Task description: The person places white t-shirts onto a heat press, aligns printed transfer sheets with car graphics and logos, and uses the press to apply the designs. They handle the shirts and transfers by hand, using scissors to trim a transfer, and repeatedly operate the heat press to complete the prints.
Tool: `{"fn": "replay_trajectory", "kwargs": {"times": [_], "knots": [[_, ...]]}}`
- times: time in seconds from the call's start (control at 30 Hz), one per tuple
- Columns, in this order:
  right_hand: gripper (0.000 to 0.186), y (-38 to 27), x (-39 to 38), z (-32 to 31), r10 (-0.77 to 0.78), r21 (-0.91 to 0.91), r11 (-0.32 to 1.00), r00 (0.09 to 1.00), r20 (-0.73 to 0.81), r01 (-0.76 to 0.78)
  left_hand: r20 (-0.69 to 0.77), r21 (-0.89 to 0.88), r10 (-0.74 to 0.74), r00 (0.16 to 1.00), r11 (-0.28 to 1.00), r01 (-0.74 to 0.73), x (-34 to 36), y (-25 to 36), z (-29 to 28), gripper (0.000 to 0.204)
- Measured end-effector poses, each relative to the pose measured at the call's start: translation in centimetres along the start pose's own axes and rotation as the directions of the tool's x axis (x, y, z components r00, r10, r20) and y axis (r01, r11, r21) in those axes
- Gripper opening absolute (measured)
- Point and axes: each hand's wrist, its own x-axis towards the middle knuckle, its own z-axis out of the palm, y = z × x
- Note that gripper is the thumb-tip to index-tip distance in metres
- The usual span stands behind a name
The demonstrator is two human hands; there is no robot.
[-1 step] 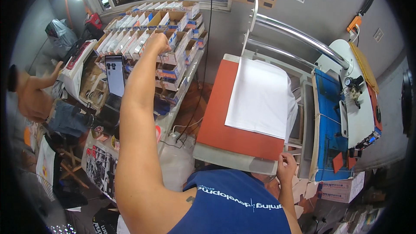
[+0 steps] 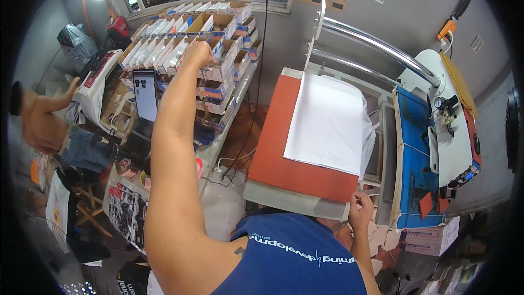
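My left hand (image 2: 199, 54) reaches far out to a sloped rack of small cardboard boxes (image 2: 218, 27), its fingers curled down into one box; what they hold is hidden. My right hand (image 2: 360, 207) is at the near right corner of a heat press, thumb and fingers pinched at the edge of the orange pad (image 2: 273, 158). A white sheet of fabric (image 2: 327, 123) lies flat on that pad. The press's upper plate (image 2: 436, 131), white and blue, is swung off to the right.
A phone (image 2: 145, 95) with a lit screen stands below the rack. Another person's hand (image 2: 41, 123) with a dark wristband shows at the left edge. Cables hang between rack and press. Bags, clothes and printed sheets crowd the lower left floor (image 2: 125, 207).
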Motion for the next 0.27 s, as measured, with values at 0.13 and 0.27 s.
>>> {"fn": "replay_trajectory", "kwargs": {"times": [0.13, 0.27], "knots": [[0.008, -0.3, 0.6, 1.0, -0.012, 0.006, 1.000, 1.000, 0.006, 0.012, -0.041, -0.071, -0.024, 0.999, 0.997, 0.021, 1.2, -0.3, 0.3, 0.026], [0.009, 0.3, 0.2, 1.2, -0.009, 0.023, 1.000, 1.000, 0.027, 0.008, -0.095, -0.174, 0.016, 0.995, 0.984, -0.032, 3.6, -2.4, 2.4, 0.032]]}}
